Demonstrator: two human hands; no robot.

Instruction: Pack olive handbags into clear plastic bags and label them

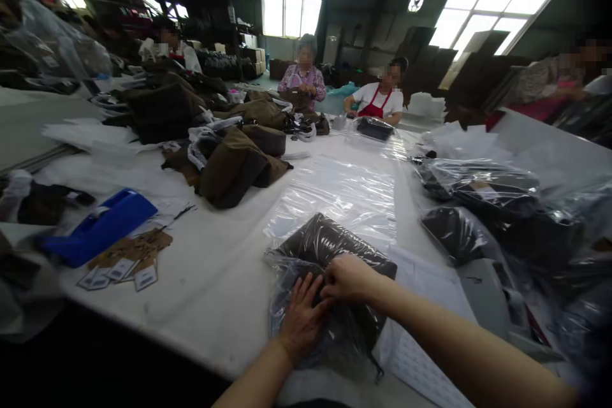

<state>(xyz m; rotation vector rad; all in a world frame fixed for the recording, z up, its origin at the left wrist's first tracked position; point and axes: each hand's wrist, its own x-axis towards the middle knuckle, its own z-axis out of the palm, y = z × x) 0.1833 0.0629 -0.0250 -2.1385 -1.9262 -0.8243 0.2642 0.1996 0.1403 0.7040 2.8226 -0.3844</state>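
Note:
My left hand (302,315) lies flat with spread fingers on a clear plastic bag (306,306) holding a folded dark brown fabric item (325,242). My right hand (348,279) comes in from the right, its fingers curled into the bag's plastic beside my left fingertips. The bag's lower end hangs near the front edge of the white work table (201,280). Its fingertips are partly hidden, and the bag's opening is hard to make out through the creased plastic. A loose clear plastic sheet (335,201) spreads out beyond the bag.
Left of my hands lie a blue plastic holder (98,227) and several brown-and-white hang tags (129,259). Brown garments (234,166) are heaped mid-table, bagged dark items (478,188) lie to the right, and co-workers (377,92) sit at the far end.

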